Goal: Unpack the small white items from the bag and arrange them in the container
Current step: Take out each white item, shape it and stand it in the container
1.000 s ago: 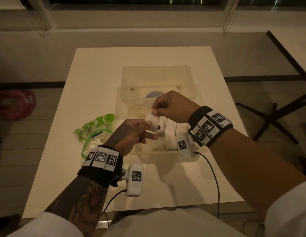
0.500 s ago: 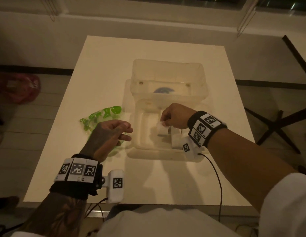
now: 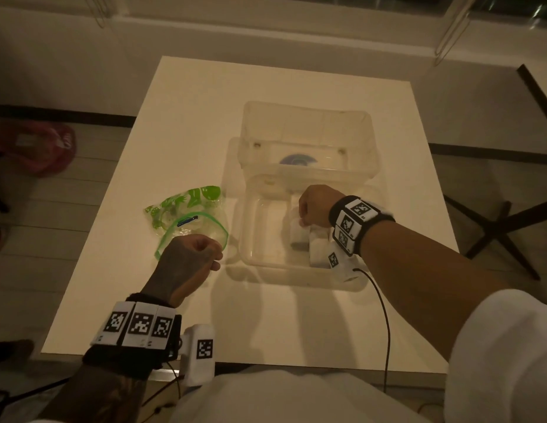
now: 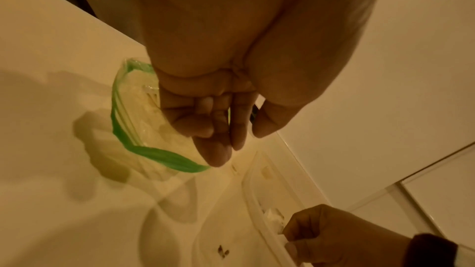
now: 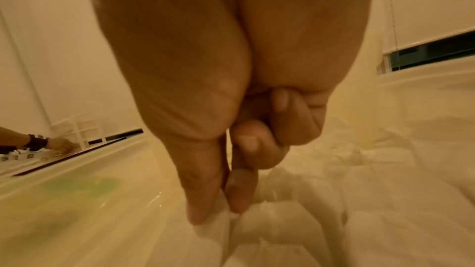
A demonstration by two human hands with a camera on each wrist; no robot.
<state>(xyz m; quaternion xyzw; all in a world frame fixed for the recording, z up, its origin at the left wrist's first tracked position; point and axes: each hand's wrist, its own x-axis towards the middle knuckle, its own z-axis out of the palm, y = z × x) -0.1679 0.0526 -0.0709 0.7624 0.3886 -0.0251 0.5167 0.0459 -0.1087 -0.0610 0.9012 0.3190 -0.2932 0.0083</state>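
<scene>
Since a second ago both hands have parted: then they met over the container passing a white packet between them, now the left hand (image 3: 186,261) has swung back to about 8 o'clock of the table (image 3: 180,123) and hangs over the mouth of the bag (image 3: 191,222), while the right hand (image 3: 315,206) has gone down into the container (image 3: 250,227).

Nearest, left hand: fingers loosely curled, nothing in them in the left wrist view, fingertips (image 4: 217,157) just above the green zip rim. Pale contents still show inside the bag, so more remain to unpack, by my reckoning.

Centre, about 3 o'clock of the bag: right hand low inside the clear container, thumb and forefinger pinched on the top edge of a small white packet (image 3: 298,235); right wrist view shows the fingertips (image 5: 197,210) pressed into white wrapping. More white packets (image 3: 319,250) stand in a row just beside it, toward the near right corner. Step in hand looks like seating this one against the row.

Farther, 12 o'clock: a second clear tub (image 3: 308,138) touching the container's far side, something round and blue inside, hard to make out.

Risks, as I judge them:
- Packet is soft and stands on edge; released before it leans on its neighbours, it may flop flat into the open left half.
- Knuckles withdrawing could drag the row over.
- Bag is limp and unheld; a one-handed dig may push it toward the table edge at 9 o'clock.
</scene>
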